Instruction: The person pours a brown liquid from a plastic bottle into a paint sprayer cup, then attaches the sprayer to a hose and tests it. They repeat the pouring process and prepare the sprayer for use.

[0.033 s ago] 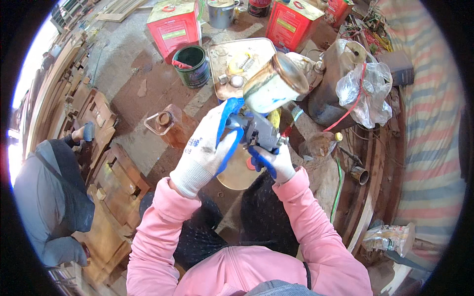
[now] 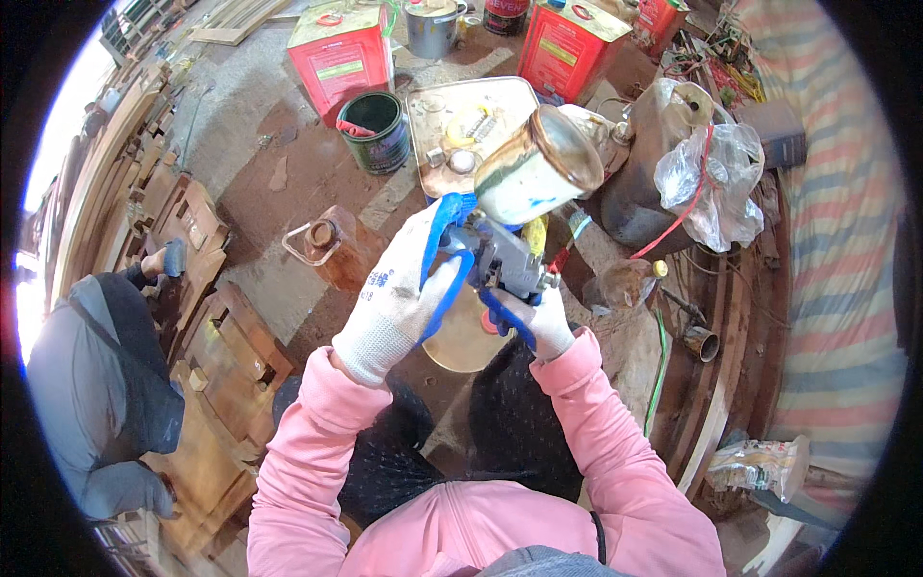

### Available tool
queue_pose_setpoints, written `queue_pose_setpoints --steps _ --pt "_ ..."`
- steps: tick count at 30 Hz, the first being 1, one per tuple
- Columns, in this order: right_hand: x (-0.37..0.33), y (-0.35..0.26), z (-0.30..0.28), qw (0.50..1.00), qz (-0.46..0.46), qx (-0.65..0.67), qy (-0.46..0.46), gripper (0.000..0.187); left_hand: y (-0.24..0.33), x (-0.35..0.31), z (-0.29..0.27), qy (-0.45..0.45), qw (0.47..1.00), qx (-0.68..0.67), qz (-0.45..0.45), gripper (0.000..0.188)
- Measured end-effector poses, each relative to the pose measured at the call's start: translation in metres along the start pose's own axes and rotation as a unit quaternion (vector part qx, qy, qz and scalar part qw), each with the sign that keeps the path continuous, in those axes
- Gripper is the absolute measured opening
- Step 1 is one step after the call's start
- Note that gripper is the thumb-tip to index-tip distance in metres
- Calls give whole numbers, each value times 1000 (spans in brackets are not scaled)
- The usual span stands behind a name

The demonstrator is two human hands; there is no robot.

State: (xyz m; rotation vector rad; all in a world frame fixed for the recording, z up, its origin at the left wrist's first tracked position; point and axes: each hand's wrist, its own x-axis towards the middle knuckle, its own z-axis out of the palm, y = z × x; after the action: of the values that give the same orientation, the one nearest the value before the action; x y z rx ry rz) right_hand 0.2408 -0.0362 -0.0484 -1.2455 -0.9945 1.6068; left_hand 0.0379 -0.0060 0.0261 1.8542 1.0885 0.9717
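A grey metal spray gun point(image 2: 511, 262) is held in front of me, with a paint-stained whitish cup point(image 2: 524, 173) tilted at its far side. My left hand point(image 2: 404, 279), in a white glove with blue coating, is closed round the gun's left end. From below and the right, my right hand point(image 2: 540, 325), gloved alike, grips the gun's body near its small metal knobs. Its fingers are partly hidden under the gun. Beneath my hands stands a round tan lid or container top point(image 2: 457, 344), mostly covered.
Beyond the gun are a square dirty-topped can point(image 2: 423, 115), a dark green open tin point(image 2: 375, 135) and red square cans point(image 2: 341, 53). A brown jug point(image 2: 336, 250) stands left. A large drum point(image 2: 639, 192) with a plastic bag is right. Another person point(image 2: 106, 385) sits left beside wooden pieces point(image 2: 226, 346).
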Motion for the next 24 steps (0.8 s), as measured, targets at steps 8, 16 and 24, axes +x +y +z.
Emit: queue_pose_setpoints --steps 8,16,24 --pt "12 -4 3 960 -209 -188 -4 35 -5 7 -1 -24 997 -77 -7 49" --pt "10 3 0 912 -305 -272 29 36 -10 9 -6 -16 995 57 84 48" --pt "6 0 -2 847 -352 -394 54 34 -1 9 -11 -3 996 -80 46 86"
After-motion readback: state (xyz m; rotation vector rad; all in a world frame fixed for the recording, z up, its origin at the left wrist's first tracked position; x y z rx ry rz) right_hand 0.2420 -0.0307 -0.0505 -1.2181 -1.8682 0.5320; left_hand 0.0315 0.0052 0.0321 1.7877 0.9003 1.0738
